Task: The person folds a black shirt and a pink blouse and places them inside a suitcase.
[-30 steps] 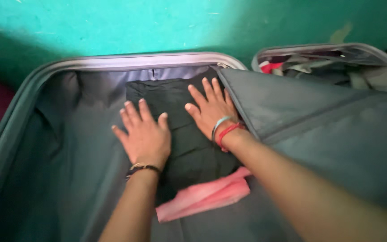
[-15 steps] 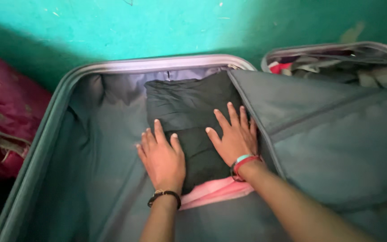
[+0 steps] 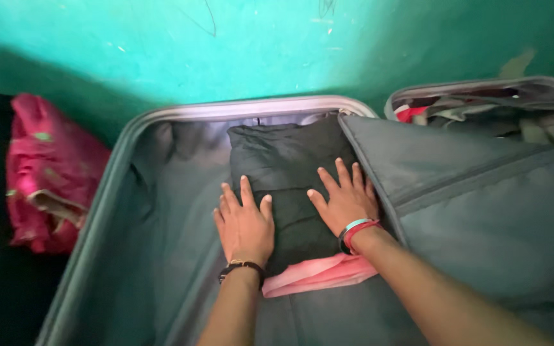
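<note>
Item: open grey suitcase (image 3: 129, 211), filling the lower centre of the frame, its rim running along the foot of a teal wall (image 3: 226, 45)

Contents: a folded dark garment (image 3: 286, 160) lying at the centre of the frame against the right wall of the case; beneath its near edge a pink cloth (image 3: 318, 275) shows, lower centre. The rest of the lining, left of the garment, carries nothing that can be made out

Left hand (image 3: 246, 224): flat, fingers spread, palm down on the left near corner of the dark garment, partly over the lining; grasping nothing. A dark beaded band sits at the wrist

Right hand (image 3: 347, 202): flat, fingers spread, palm down on the right near part of the same garment, touching the edge of the grey fabric divider (image 3: 469, 192); grasping nothing. Red and pale bands at the wrist

Surroundings: a pink bag (image 3: 49, 173) at the left edge, outside the case; the other half of the case (image 3: 488, 106), upper right, holding mixed clothes

Step in hand, as judged: pressing the folded garment flat into its place

Next move, as judged: calls for even downward pressure from both palms, without dragging the pink cloth out from under
</note>
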